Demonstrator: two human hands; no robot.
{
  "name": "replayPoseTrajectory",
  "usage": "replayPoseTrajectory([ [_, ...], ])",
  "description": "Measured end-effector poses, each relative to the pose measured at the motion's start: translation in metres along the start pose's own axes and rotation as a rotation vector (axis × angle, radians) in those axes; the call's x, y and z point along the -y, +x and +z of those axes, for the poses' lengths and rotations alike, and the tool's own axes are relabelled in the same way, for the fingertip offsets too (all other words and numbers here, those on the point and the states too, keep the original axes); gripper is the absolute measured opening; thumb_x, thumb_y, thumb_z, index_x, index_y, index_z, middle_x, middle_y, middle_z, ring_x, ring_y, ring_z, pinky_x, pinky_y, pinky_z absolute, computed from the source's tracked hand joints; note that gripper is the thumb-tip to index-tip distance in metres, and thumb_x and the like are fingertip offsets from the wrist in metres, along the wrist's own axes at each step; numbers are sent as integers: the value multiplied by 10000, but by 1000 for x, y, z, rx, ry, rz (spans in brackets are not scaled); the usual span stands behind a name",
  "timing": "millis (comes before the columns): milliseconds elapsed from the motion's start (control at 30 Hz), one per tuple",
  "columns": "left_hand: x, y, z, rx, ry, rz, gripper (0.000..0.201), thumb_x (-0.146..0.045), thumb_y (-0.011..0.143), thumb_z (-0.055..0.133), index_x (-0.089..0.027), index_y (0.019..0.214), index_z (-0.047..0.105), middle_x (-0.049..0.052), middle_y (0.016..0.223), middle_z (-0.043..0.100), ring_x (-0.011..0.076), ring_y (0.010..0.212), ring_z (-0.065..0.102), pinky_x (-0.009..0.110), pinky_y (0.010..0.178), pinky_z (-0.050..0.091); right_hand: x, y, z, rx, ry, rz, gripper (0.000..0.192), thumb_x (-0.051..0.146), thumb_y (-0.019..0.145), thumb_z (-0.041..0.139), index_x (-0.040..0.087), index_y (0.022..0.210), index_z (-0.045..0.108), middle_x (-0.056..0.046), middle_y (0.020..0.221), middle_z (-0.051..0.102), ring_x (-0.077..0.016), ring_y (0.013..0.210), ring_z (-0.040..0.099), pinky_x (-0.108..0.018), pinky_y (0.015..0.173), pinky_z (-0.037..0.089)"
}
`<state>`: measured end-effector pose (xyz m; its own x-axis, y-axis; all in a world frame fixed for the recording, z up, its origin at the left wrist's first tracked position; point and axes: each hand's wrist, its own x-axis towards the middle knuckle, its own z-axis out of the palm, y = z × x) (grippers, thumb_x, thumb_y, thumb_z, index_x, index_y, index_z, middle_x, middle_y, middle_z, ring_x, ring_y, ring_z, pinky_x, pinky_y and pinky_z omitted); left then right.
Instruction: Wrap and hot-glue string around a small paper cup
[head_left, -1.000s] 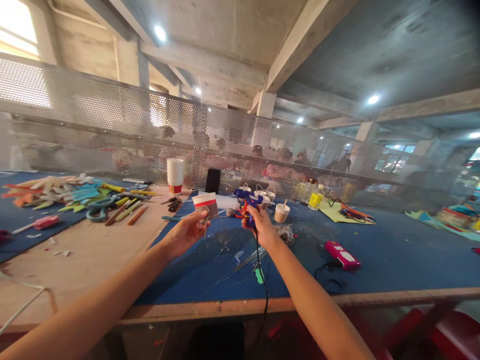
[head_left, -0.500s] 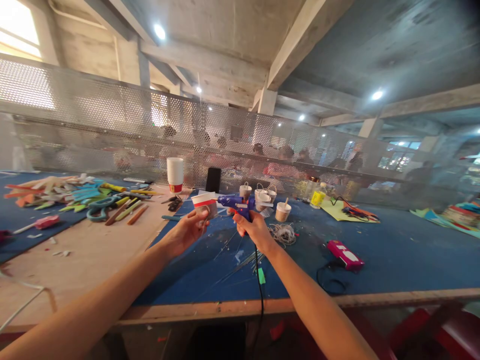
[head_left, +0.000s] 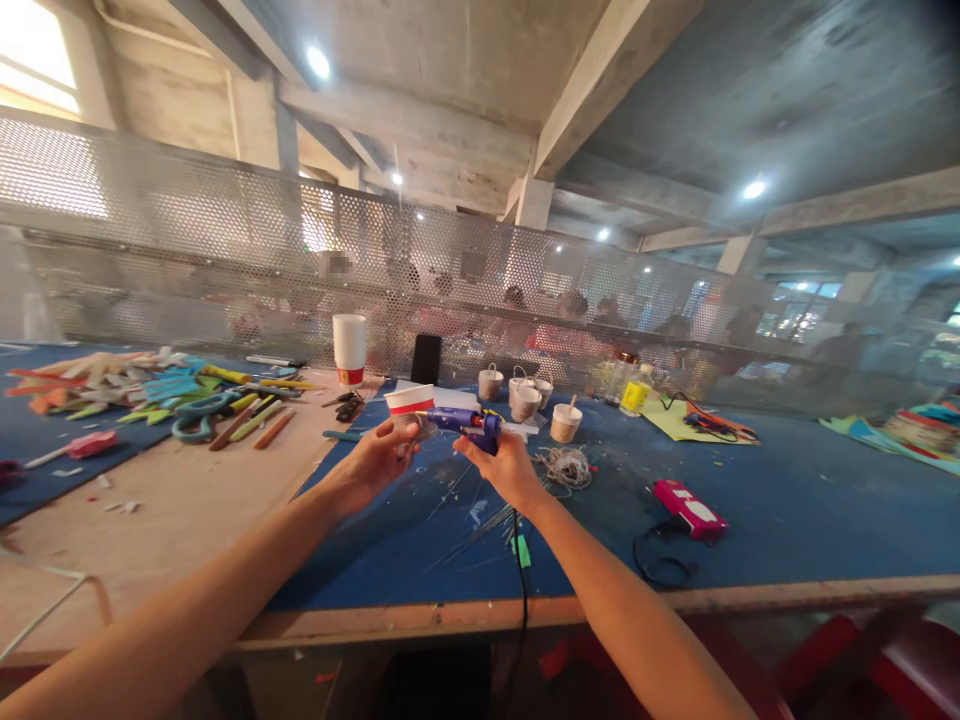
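Note:
My left hand [head_left: 375, 462] holds a small paper cup [head_left: 409, 402] with a white rim and a red band, lifted above the blue mat [head_left: 787, 510]. My right hand [head_left: 504, 462] grips a blue glue gun [head_left: 469, 424] whose nozzle points left and reaches the cup's side. The gun's black cord [head_left: 519, 590] drops over the table's front edge.
Several small handled paper cups [head_left: 523, 394] stand behind my hands, with a coil of twine [head_left: 566, 464], a stack of white cups [head_left: 349, 349], a black phone [head_left: 425, 359] and a pink device [head_left: 688, 508]. Coloured sticks and scissors [head_left: 187, 398] lie at left. People sit behind the mesh fence [head_left: 225, 260].
My right hand has swung the glue gun from pointing away to pointing left, bringing its nozzle down against the cup. The left hand kept the cup almost still.

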<state>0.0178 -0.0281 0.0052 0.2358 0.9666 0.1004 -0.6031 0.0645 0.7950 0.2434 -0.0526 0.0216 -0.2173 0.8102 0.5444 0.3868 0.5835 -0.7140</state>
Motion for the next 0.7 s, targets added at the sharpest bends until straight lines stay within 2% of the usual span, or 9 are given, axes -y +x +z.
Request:
replayPoseTrajectory([
  [167, -1, 0, 2, -15, 2, -12, 282, -75, 721, 842, -123, 971, 720, 5, 789, 761, 98, 581, 707, 140, 548, 585, 0, 1, 1, -35, -76, -74, 449, 602, 879, 627, 170, 864, 747, -31, 663, 680, -201, 690, 655, -259, 612, 478],
  [333, 0, 0, 2, -19, 7, -10, 270, -71, 718, 839, -136, 949, 713, -1, 781, 758, 93, 581, 705, 138, 551, 583, -4, 2, 2, -64, -113, -128, 420, 568, 901, 625, 174, 963, 757, -62, 885, 768, -234, 861, 707, -305, 795, 530],
  [467, 0, -1, 3, -24, 26, -4, 252, -84, 703, 852, -137, 909, 716, 0, 763, 754, 92, 581, 701, 134, 558, 575, -9, 3, 4, -87, -149, -196, 388, 548, 907, 629, 204, 1037, 750, -71, 1074, 769, -261, 1032, 704, -349, 934, 520],
  [700, 0, -1, 4, -28, 53, 10, 245, -101, 697, 863, -151, 887, 717, -7, 752, 746, 80, 570, 686, 129, 562, 566, -11, 3, 5, -108, -200, -237, 348, 517, 910, 646, 225, 1074, 740, -61, 1060, 778, -259, 1046, 709, -351, 940, 530],
])
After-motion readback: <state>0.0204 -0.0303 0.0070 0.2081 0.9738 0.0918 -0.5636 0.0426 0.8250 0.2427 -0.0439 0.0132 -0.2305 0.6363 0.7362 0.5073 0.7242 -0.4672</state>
